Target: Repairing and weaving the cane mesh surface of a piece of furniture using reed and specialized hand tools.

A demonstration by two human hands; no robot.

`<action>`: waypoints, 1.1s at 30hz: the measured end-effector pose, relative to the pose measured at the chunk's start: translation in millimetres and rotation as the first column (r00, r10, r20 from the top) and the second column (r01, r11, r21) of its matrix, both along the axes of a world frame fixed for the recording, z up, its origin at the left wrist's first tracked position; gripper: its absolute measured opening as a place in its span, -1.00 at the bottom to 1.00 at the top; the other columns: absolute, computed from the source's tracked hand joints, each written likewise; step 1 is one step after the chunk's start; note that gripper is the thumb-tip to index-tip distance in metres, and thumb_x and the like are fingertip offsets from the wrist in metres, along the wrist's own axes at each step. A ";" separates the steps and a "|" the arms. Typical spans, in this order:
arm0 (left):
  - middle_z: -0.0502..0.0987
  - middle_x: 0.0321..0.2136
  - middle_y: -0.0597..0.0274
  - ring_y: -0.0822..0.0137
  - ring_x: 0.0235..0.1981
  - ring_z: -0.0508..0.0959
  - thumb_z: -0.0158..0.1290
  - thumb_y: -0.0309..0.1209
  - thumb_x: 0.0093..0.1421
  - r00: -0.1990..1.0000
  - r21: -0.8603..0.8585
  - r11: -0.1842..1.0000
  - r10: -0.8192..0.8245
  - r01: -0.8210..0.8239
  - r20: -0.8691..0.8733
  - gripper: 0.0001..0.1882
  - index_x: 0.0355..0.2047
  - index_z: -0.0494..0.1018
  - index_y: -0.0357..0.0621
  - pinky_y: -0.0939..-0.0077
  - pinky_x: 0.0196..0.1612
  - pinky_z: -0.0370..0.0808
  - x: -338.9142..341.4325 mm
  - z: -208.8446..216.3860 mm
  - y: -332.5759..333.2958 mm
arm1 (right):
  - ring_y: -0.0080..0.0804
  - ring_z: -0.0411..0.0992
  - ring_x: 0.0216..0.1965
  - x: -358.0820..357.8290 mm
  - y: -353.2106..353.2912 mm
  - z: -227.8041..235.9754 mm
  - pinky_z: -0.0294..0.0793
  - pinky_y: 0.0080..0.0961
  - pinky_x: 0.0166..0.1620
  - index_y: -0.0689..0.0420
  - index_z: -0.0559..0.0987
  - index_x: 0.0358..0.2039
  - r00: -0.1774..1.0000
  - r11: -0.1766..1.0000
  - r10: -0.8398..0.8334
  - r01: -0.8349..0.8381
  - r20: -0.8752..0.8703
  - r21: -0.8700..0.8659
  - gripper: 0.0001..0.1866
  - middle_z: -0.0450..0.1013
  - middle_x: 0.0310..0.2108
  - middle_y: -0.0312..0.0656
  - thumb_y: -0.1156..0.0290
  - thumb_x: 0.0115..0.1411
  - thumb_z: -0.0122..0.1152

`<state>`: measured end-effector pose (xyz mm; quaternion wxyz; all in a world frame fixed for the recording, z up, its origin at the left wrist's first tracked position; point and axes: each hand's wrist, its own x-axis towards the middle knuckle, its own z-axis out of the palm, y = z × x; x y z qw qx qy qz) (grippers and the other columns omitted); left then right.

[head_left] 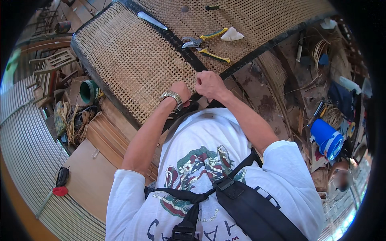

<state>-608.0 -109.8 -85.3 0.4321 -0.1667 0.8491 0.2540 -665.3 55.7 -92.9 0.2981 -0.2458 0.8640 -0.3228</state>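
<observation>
A woven cane panel in a dark frame lies before me. My left hand, with a metal watch on its wrist, is curled at the panel's near edge; whatever its fingers hold is hidden. Just right of it, my right hand is closed over the dark middle bar where it meets the near edge. Its fingertips are pressed together on something too small to make out. Beyond the hands lie pruning shears with yellow-and-black handles, spread apart. A white crumpled cloth or paper rests beside them.
A pale blade-like strip lies on the middle bar. At the right are loose cane strands and a blue bucket. Wooden boards, a green container and wooden chair pieces are at the left.
</observation>
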 end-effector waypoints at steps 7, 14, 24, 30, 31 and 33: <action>0.59 -0.71 0.05 0.18 -0.61 0.66 -0.02 -0.38 0.26 0.996 0.020 0.996 0.085 -0.084 -0.011 -0.65 -0.60 0.59 -0.28 0.29 -0.43 0.62 3.0 1.5 3.2 | 0.05 0.52 -0.22 8.1 1.6 -2.7 0.53 -0.12 -0.11 0.18 0.59 -0.43 0.998 0.999 -0.023 0.021 -0.065 -0.031 -0.83 0.49 -0.36 0.04 0.35 0.12 0.14; 0.58 -0.73 0.09 0.18 -0.62 0.65 0.00 -0.34 0.27 0.997 0.066 0.995 0.070 -0.072 0.044 -0.64 -0.58 0.59 -0.29 0.30 -0.42 0.62 -1.1 10.5 3.5 | 0.03 0.52 -0.22 0.0 10.3 -17.1 0.54 -0.13 -0.11 0.16 0.62 -0.42 0.996 0.994 0.074 -0.079 -0.055 -0.077 -0.84 0.50 -0.35 0.01 0.36 0.15 0.15; 0.65 -0.33 -0.14 -0.03 -0.24 0.68 0.05 -0.30 0.24 0.959 -0.261 0.932 -0.277 0.252 -0.064 -0.73 -0.24 0.62 -0.23 0.14 -0.16 0.62 4.0 6.2 13.6 | -0.06 0.49 -0.16 15.1 -3.1 -10.4 0.52 -0.17 -0.09 0.09 0.65 -0.40 0.986 0.993 0.113 -0.108 -0.123 0.048 -0.89 0.49 -0.27 -0.09 0.39 0.06 0.23; 0.65 -0.28 -0.12 -0.10 -0.17 0.65 0.06 -0.16 0.23 0.994 -0.289 0.957 -0.006 -0.026 -0.110 -0.65 -0.26 0.63 -0.19 0.08 -0.09 0.59 1.0 32.6 22.5 | -0.12 0.37 -0.10 31.1 -0.9 -17.4 0.40 -0.21 -0.06 0.08 0.64 -0.41 0.944 0.999 -0.003 -0.014 -0.331 -0.049 -0.88 0.40 -0.23 -0.14 0.42 0.00 0.22; 0.65 -0.28 -0.12 -0.10 -0.17 0.65 0.06 -0.16 0.23 0.993 -0.292 0.956 0.001 -0.035 -0.114 -0.65 -0.26 0.63 -0.19 0.08 -0.09 0.59 4.7 32.4 17.2 | -0.12 0.37 -0.10 30.8 -1.3 -15.9 0.40 -0.21 -0.06 0.08 0.64 -0.41 0.942 0.998 0.004 -0.023 -0.334 -0.052 -0.88 0.40 -0.23 -0.14 0.42 0.00 0.22; 0.64 -0.32 -0.12 -0.11 -0.20 0.64 0.02 -0.09 0.25 0.983 -0.295 0.955 -0.040 -0.016 -0.181 -0.62 -0.27 0.62 -0.15 0.03 -0.10 0.57 14.9 36.3 -1.5 | -0.12 0.37 -0.09 28.1 0.2 -11.4 0.41 -0.21 -0.05 0.09 0.63 -0.36 0.955 0.999 0.025 -0.037 -0.297 -0.033 -0.86 0.41 -0.23 -0.13 0.40 0.03 0.25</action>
